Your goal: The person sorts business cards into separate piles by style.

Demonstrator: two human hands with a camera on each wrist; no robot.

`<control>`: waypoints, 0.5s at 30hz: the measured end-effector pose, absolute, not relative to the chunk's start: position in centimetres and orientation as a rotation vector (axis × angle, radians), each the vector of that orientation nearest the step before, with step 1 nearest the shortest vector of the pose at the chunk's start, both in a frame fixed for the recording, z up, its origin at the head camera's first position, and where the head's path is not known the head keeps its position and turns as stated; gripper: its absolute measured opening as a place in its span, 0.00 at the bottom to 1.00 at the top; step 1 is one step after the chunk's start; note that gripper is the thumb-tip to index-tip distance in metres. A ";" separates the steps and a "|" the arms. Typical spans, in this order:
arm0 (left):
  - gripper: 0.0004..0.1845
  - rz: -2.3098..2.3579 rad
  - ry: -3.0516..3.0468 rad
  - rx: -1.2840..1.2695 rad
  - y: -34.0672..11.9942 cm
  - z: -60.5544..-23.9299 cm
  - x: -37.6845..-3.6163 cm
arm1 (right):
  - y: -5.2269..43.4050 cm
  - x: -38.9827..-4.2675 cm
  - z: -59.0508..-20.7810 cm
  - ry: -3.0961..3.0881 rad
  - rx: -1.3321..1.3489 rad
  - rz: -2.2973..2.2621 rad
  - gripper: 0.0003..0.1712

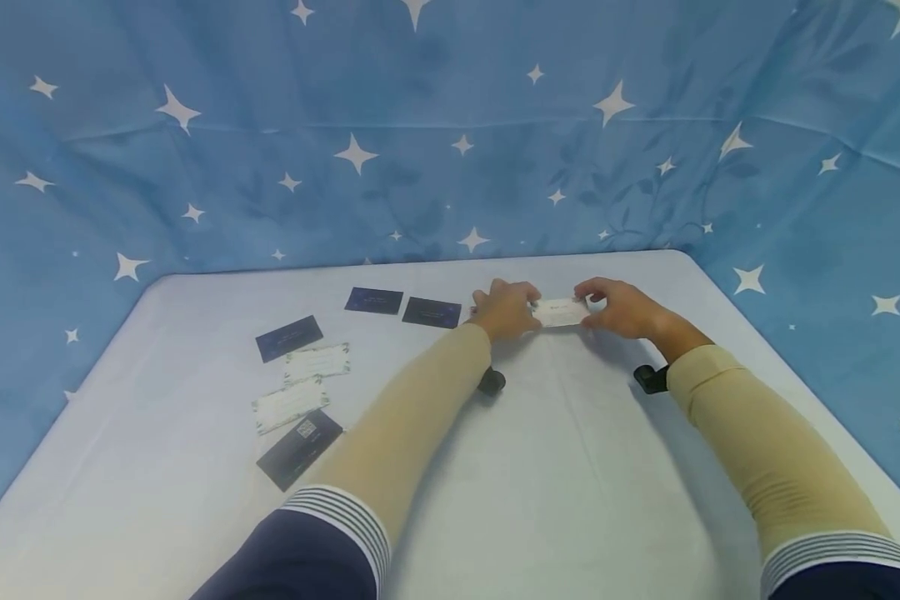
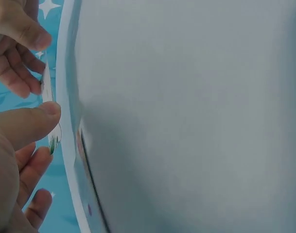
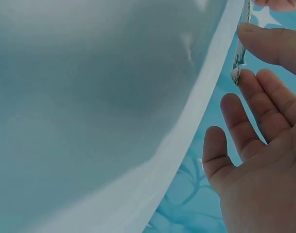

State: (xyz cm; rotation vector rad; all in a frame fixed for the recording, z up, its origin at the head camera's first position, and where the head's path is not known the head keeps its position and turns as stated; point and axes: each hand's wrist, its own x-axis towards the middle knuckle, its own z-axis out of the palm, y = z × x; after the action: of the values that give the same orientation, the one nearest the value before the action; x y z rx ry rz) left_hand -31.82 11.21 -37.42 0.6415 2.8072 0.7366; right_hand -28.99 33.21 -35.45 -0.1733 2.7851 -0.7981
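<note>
The person held one white card (image 1: 560, 312) between both hands above the far part of the table (image 1: 570, 467), near its back edge. The left hand (image 1: 504, 308) gripped the card's left end; in the left wrist view its thumb (image 2: 26, 124) pressed against the card (image 2: 47, 87), which showed edge-on there. The right hand (image 1: 624, 307) pinched the right end, and the right wrist view showed the thumb (image 3: 274, 46) against the card's edge (image 3: 239, 56) with the other fingers (image 3: 245, 121) extended and slightly apart. Both hands were thus closed on the same card, which was lifted clear of the table surface rather than lying on it.

Six more cards lay on the table to the left. Two dark cards (image 1: 374, 300) (image 1: 431, 312) lay side by side just left of the left hand. Further left and nearer the person lay a loose column: a dark card (image 1: 288, 337), a white card (image 1: 317, 362), another white card (image 1: 290, 404) and a dark card with a pale square mark (image 1: 300, 447).

Judged from this layout, handling of the cards was partly complete: six cards were set down and one remained in hand, not yet placed. A blue star-patterned cloth (image 1: 195, 167) surrounded the table.
</note>
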 end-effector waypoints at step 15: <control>0.28 0.688 2.838 0.626 11.6 -38.9 -32.6 | 33.2 -29.8 -36.1 2.758 -0.148 -0.766 0.29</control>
State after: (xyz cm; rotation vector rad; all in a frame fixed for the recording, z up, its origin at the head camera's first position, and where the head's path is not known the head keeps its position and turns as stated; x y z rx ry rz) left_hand -32.55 11.64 -38.89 0.6261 2.8381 0.6884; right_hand -29.83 33.22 -36.09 -0.1478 2.7576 -0.7657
